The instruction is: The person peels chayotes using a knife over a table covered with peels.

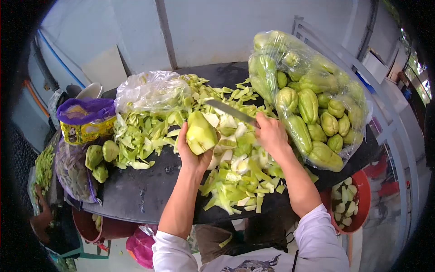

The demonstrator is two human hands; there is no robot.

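Observation:
My left hand (195,152) is wrapped round a peeled, pale green chayote (200,133) above the dark table (154,190). In my right hand (270,134) is the handle of a knife (232,112), its blade pointing up and left, apart from the chayote. Beneath both hands, a wide heap of green peelings (240,167) spreads over the table. To the right, a large clear plastic bag (312,99) holds several unpeeled chayotes. Several more chayotes (110,151) lie at the table's left end.
A crumpled clear bag (152,90) rests on the peelings at the back. Purple net bags (74,167) stand at the left. Red buckets (364,199) with pale pieces are below the right edge and lower left. Another person's arm (44,213) shows at far left.

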